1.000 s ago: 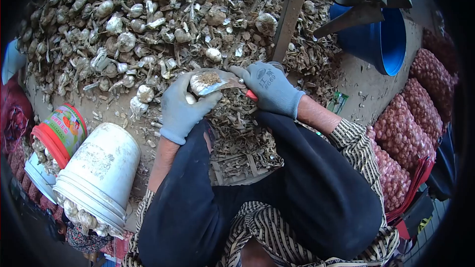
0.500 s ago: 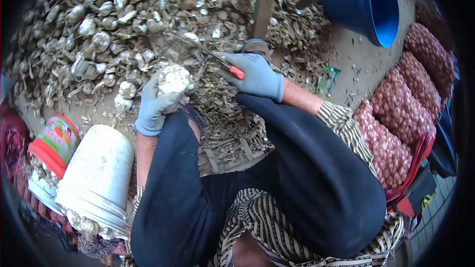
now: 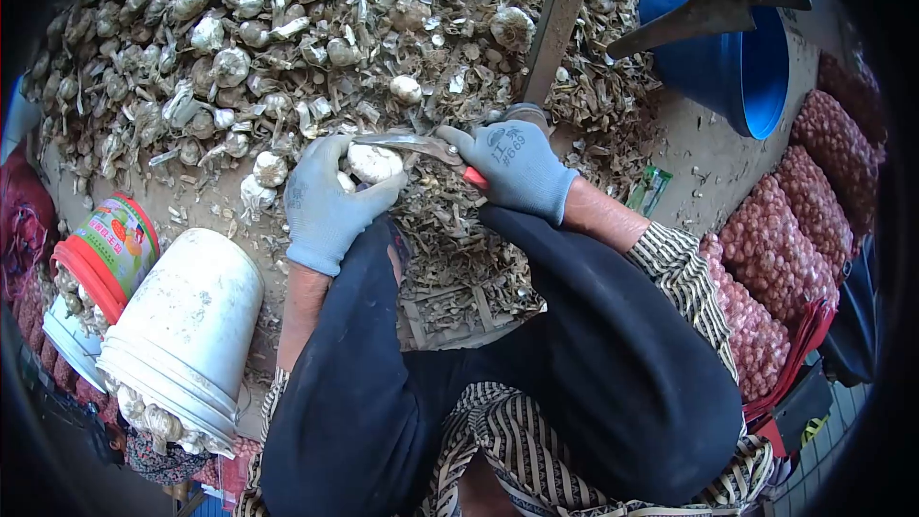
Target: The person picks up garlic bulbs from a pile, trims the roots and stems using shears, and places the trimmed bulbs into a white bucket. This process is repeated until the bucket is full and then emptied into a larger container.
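My left hand [image 3: 330, 196], in a grey-blue glove, is wrapped round a whitish garlic bulb [image 3: 374, 164] above my left knee. My right hand [image 3: 517, 162], gloved the same way, grips a knife [image 3: 412, 143] with a red part at its handle. The curved blade points left and lies along the top of the bulb, close to the left fingers. Beyond both hands spreads a heap of garlic bulbs [image 3: 230, 67] with dry stems. Loose skins and cut stems lie below the knife, between my knees.
At the left stand a white bucket [image 3: 196, 311] and a red and green bucket [image 3: 115, 244]. A blue bucket [image 3: 713, 72] lies tilted at upper right, near a wooden post [image 3: 562, 24] and a metal blade [image 3: 684, 27]. Filled net sacks [image 3: 780, 230] line the right side.
The knife blade has come to the bulb, and both hands are nearer each other. My left hand has turned, its fingers now round the bulb's sides. The view has shifted slightly.
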Tool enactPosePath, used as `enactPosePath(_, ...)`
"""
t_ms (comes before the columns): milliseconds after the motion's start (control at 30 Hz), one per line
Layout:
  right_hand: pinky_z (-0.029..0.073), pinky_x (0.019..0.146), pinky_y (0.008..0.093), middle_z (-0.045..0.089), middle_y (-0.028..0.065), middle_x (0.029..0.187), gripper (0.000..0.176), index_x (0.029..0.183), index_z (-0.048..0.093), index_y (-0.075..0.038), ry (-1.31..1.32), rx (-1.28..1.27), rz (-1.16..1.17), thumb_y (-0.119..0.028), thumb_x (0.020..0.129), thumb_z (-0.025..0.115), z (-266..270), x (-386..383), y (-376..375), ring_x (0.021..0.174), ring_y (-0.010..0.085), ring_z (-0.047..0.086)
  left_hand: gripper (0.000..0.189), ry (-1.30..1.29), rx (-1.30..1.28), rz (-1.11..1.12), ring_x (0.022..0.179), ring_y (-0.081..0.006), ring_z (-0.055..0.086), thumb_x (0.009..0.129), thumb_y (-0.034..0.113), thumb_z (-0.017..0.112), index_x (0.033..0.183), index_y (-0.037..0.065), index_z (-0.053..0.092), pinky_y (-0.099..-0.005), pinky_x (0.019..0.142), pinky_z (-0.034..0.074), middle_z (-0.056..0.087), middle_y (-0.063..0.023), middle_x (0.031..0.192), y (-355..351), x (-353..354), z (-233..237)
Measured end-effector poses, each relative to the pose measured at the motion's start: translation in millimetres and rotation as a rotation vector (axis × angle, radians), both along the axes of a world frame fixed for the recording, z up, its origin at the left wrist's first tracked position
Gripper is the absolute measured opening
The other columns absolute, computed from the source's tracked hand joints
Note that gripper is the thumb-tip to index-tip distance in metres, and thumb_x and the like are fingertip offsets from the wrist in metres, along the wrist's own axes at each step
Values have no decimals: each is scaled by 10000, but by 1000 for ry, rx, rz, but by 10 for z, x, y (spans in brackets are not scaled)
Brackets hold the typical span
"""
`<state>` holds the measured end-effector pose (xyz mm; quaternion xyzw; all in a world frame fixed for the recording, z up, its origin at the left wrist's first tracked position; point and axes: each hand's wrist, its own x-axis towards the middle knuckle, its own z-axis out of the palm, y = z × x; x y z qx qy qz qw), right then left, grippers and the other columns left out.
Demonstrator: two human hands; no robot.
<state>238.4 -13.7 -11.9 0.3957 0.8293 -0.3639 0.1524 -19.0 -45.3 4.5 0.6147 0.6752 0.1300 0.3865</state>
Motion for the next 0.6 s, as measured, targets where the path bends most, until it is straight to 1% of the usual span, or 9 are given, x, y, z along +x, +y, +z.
enactPosePath(67, 509, 637, 440, 664, 142, 814, 683, 1453, 483, -103, 93, 47, -40, -134, 800, 680, -149, 75, -86, 742, 329, 688, 500, -161, -127, 103, 913, -250, 691, 689, 303, 872, 1054, 7, 701, -367, 824, 540, 701, -127, 997, 26, 41, 30)
enactPosePath(167, 536, 685, 471, 681, 167, 828, 453, 1338, 584, -139, 333, -72, -404, -308, 926, 668, -402, -61, -313, 786, 370, 689, 418, -742, -334, 466, 879, -152, 697, 817, 201, 802, 1160, -6, 682, -306, 783, 558, 731, -106, 1022, 17, 6, -179)
enactPosePath(200, 536, 685, 471, 681, 167, 828, 453, 1338, 584, -139, 348, -71, -395, -308, 926, 668, -403, -88, -292, 786, 370, 689, 392, -971, -368, 614, 863, -129, 693, 857, 169, 773, 1194, -5, 671, -289, 769, 562, 735, -99, 1026, -8, 8, -273)
enactPosePath(233, 537, 689, 476, 677, 172, 815, 426, 1315, 604, -142, 377, -98, -469, -317, 932, 665, -380, -73, -276, 783, 378, 686, 369, -988, -409, 585, 857, -130, 687, 886, 146, 745, 1221, 14, 661, -278, 774, 559, 730, -86, 1025, -25, -55, -362)
enactPosePath(333, 531, 712, 473, 677, 171, 840, 450, 1333, 597, -139, 411, -46, -498, -302, 921, 671, -115, -47, -122, 813, 375, 683, 456, -724, -293, 432, 876, -148, 679, 807, 230, 834, 1167, 3, 671, -293, 807, 546, 722, -69, 1000, -101, -16, -354)
enactPosePath(433, 508, 772, 465, 673, 147, 927, 577, 1416, 517, -88, 130, 100, -99, -254, 889, 681, 19, -36, 82, 903, 329, 667, 516, -494, -158, 252, 871, -171, 678, 745, 257, 864, 1153, 5, 673, -318, 812, 545, 715, -81, 978, -66, -69, -319)
enactPosePath(467, 508, 772, 465, 673, 147, 927, 577, 1416, 517, -88, 131, 100, -99, -254, 889, 681, 0, -53, 96, 903, 329, 667, 516, -493, -158, 252, 871, -171, 678, 745, 257, 864, 1153, 5, 673, -318, 812, 545, 715, -81, 978, -46, -82, -290)
enactPosePath(533, 498, 673, 454, 638, 142, 840, 646, 1451, 498, -130, 33, 149, 14, -249, 847, 693, -27, -89, 139, 777, 338, 654, 530, -95, 120, -20, 881, -186, 682, 723, 260, 859, 1155, 15, 675, -324, 822, 542, 712, -98, 970, 56, -62, -133)
enactPosePath(600, 509, 654, 451, 634, 131, 802, 601, 1434, 517, -129, -2, 78, 3, -244, 870, 691, -30, -54, 121, 745, 337, 659, 534, -136, 93, 2, 926, -194, 688, 742, 278, 848, 1166, 3, 674, -340, 832, 548, 713, -111, 1047, 42, -59, -134)
